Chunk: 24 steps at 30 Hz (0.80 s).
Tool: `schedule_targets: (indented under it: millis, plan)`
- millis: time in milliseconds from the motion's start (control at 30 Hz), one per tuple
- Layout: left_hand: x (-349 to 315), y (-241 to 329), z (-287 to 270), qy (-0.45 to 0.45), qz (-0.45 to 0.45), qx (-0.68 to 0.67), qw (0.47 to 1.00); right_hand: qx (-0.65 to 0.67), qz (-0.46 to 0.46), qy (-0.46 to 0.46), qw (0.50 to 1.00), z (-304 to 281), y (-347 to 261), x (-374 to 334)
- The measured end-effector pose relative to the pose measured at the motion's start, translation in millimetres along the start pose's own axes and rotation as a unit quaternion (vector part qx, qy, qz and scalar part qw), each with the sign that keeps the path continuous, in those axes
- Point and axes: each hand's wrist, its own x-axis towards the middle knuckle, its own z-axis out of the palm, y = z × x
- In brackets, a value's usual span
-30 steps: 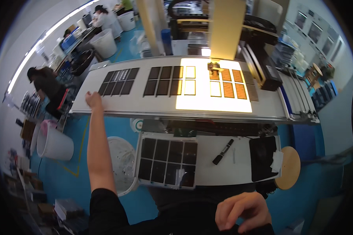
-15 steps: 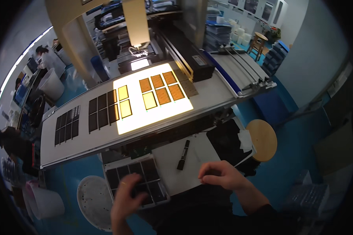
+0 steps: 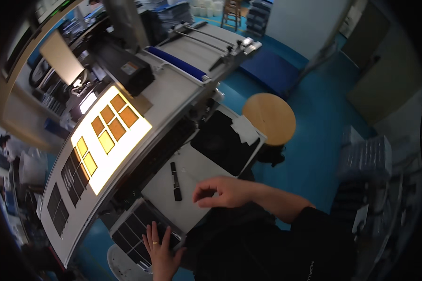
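Note:
My left hand (image 3: 160, 255) lies with spread fingers on a tray (image 3: 147, 202) of dark rectangular panels (image 3: 133, 236), set out in a grid. A ring is on one finger. Over the pale worktop (image 3: 197, 161), my right hand (image 3: 227, 192) is curled, thumb and index finger drawn toward each other. Whether anything small sits between those fingertips I cannot make out. Left of that hand, a black marker-like pen (image 3: 175, 181) rests on the worktop.
A long white machine table (image 3: 173, 110) carries dark panel grids and a brightly lit area (image 3: 138, 124) with orange and yellow panels. A black mat (image 3: 222, 143) with a crumpled white cloth (image 3: 244, 130) lies at the worktop's right. Beyond stands a round wooden stool (image 3: 269, 119); stacked clear trays (image 3: 365, 157) are farther right.
The view has swung to the right. My left hand, blurred above the panel tray before, now rests flat on it. My right hand stays curled over the worktop, nearer the pen.

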Motion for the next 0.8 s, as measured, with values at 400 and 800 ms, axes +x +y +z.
schedule_targets:
  millis: [400,800]
  plan:
    - [2,0,8,-0.006,-0.001,0.008,1.0,-0.022,0.011,0.734,0.678,-307,184,-181]
    - [2,10,5,-0.005,-0.022,0.019,1.0,0.126,0.173,0.686,0.696,-313,299,-163]
